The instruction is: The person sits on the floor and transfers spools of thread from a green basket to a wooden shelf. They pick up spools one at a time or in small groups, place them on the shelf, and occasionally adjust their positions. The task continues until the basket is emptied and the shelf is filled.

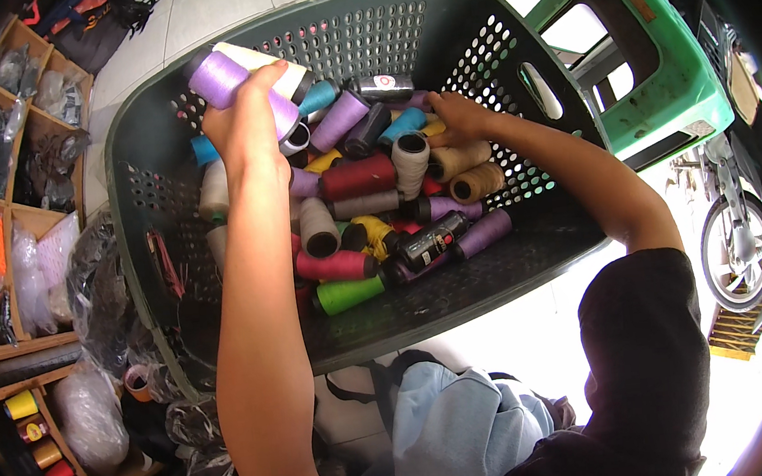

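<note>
My left hand (pixel 248 114) is closed around a lilac thread cone (pixel 220 78), raised over the left side of a dark green perforated plastic basket (pixel 143 259). Lilac thread shows on both sides of the hand; whether it is one cone or two, I cannot tell. A cream thread cone (pixel 248 59) with a dark end lies against it. My right hand (pixel 463 120) reaches into the basket's right side, fingers apart among the cones, beside another lilac cone (pixel 419 100). Below lie a dark red cone (pixel 358 177), a green cone (pixel 351 294), a grey cone (pixel 412 164) and a tan cone (pixel 478 183).
A green plastic stool (pixel 679 76) stands right of the basket, with a wheel (pixel 737 252) beyond it. Wooden cubbies (pixel 28 192) with bagged items line the left. Lower left, a shelf holds several thread spools (pixel 46 451). Crumpled clear plastic (pixel 110 298) touches the basket's left side.
</note>
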Available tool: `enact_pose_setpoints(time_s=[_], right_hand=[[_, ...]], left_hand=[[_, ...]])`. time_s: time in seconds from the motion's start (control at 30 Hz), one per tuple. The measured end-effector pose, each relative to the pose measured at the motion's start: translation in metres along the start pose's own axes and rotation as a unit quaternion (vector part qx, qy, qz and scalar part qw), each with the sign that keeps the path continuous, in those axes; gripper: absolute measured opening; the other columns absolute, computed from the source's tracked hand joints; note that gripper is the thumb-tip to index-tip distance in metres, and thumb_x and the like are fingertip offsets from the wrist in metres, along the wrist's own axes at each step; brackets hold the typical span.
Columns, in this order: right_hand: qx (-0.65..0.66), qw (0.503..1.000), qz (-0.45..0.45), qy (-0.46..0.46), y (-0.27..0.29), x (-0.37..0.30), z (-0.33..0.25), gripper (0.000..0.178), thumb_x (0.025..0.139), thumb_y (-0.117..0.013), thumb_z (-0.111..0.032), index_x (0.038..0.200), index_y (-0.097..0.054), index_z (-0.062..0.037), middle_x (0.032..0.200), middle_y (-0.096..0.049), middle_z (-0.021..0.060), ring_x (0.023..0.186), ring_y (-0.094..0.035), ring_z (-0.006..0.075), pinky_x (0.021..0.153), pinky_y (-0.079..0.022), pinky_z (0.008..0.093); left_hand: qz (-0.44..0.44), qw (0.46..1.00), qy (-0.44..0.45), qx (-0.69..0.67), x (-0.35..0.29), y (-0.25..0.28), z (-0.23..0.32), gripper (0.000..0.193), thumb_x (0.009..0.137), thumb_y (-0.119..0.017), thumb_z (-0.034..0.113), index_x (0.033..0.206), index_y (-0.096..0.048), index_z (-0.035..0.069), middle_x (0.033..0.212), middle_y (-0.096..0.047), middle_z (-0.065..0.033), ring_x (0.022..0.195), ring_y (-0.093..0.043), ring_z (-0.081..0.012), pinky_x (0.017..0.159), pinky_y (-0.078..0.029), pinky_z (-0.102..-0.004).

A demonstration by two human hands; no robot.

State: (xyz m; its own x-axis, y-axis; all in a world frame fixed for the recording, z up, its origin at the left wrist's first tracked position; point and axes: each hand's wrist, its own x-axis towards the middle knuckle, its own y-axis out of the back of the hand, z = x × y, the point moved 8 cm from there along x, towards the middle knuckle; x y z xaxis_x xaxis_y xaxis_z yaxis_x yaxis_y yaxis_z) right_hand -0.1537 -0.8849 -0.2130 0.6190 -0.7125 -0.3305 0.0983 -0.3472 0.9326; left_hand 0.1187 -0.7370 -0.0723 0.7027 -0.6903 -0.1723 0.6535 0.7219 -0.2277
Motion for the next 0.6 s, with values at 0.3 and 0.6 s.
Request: enact_pose_setpoints(time_s=[0.3,0.6], right_hand=[[0.214,0.975,0.049,0.033,-0.024,0.006,0.007,0.094,0.073,-0.086,-0.046,0.139,-0.040,0.0023,0.130,-0.060,0.0269,0.123,-0.059,0.0389,0.106,-0.046,0.0420],[-0.006,0.996,0.084,0.038,0.016,-0.008,-0.033,0.081,0.075,-0.083,-0.034,0.143,-0.046,-0.0120,0.124,-0.061,0.0241,0.120,-0.060,0.0380,0.103,-0.048,0.0447]], left_hand=[[-0.022,1.000,-0.010,-0.007,-0.001,-0.005,0.001,0.042,0.070,-0.084,0.014,0.106,-0.069,-0.002,0.101,-0.071,-0.0099,0.091,-0.067,-0.0213,0.083,-0.051,-0.0345],[-0.031,0.999,-0.018,-0.001,0.000,-0.007,0.002,0.040,0.070,-0.083,0.013,0.105,-0.070,-0.001,0.100,-0.071,-0.0099,0.089,-0.068,-0.0206,0.082,-0.052,-0.0344]])
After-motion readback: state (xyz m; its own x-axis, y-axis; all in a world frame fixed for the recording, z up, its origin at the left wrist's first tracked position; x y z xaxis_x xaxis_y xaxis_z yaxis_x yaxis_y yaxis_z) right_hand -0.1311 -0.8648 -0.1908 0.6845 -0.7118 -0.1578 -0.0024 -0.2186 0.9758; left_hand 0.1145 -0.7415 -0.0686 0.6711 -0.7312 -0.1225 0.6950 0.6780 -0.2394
